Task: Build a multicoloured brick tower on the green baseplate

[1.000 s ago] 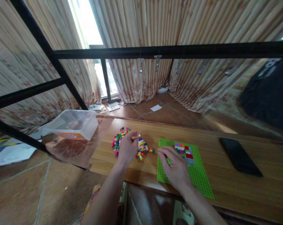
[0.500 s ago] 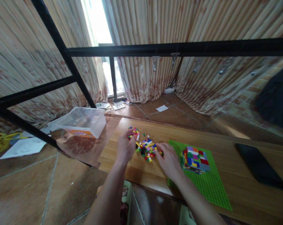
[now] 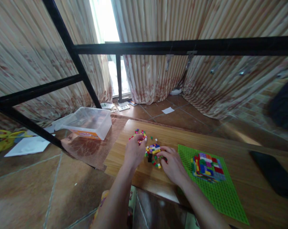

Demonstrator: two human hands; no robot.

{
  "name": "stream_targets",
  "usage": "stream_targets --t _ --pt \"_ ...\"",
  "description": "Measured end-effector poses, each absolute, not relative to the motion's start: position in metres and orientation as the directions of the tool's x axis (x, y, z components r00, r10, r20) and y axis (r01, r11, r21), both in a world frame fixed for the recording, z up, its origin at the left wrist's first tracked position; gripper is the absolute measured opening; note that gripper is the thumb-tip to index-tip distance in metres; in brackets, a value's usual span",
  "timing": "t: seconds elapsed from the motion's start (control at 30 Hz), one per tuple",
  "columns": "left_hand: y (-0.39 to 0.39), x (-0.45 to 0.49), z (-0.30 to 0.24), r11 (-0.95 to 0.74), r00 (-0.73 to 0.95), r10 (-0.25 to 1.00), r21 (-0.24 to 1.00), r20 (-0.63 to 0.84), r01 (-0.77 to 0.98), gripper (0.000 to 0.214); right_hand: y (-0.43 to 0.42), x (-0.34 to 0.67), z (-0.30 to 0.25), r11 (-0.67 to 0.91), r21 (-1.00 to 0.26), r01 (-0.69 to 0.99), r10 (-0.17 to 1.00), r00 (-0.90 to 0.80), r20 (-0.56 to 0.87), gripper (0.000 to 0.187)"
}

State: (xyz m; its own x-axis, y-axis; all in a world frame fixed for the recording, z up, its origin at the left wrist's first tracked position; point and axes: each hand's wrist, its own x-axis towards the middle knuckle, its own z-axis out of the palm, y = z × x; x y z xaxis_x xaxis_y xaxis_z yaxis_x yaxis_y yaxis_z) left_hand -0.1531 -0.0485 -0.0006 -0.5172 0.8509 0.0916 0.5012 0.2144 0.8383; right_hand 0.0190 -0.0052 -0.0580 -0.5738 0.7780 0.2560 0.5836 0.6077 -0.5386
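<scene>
A loose pile of small coloured bricks point(image 3: 154, 149) lies on the wooden table point(image 3: 139, 173), with a smaller cluster point(image 3: 137, 132) just behind it. My left hand point(image 3: 133, 152) rests on the left side of the pile, fingers curled down into the bricks. On the pile's right side my right hand point(image 3: 173, 163) has its fingers bent among the pieces. What either hand grips is hidden by the fingers. To the right lies a green studded baseplate point(image 3: 215, 194), and a multicoloured block of joined bricks point(image 3: 207, 163) stands on it.
A clear plastic box point(image 3: 88, 122) sits on a brown mat left of the table. A black phone point(image 3: 275, 173) lies at the table's right. A black metal frame point(image 3: 158, 49) crosses overhead. Curtains, floor tiles and scattered papers lie beyond.
My right hand left the green baseplate and moved left into the brick pile. The bricks are bunched closer between my two hands. The view has swung left.
</scene>
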Motion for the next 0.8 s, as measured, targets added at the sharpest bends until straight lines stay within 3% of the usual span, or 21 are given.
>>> stream_targets --t 0.3,0.53,0.8 --pt "-0.052 -0.145 -0.003 0.319 -0.409 0.912 0.622 0.003 0.715 0.019 0.001 0.019 -0.052 0.496 -0.550 0.672 0.865 -0.435 0.249 0.024" --pt "-0.046 -0.120 -0.008 0.293 -0.317 0.948 0.442 -0.020 0.848 0.022 -0.001 0.006 -0.058 0.469 -0.554 0.687 0.880 -0.415 0.230 0.032" --pt "-0.044 -0.119 -0.007 0.285 -0.295 0.955 0.371 -0.029 0.884 0.028 0.002 0.022 -0.054 0.472 -0.557 0.683 0.878 -0.424 0.225 0.035"
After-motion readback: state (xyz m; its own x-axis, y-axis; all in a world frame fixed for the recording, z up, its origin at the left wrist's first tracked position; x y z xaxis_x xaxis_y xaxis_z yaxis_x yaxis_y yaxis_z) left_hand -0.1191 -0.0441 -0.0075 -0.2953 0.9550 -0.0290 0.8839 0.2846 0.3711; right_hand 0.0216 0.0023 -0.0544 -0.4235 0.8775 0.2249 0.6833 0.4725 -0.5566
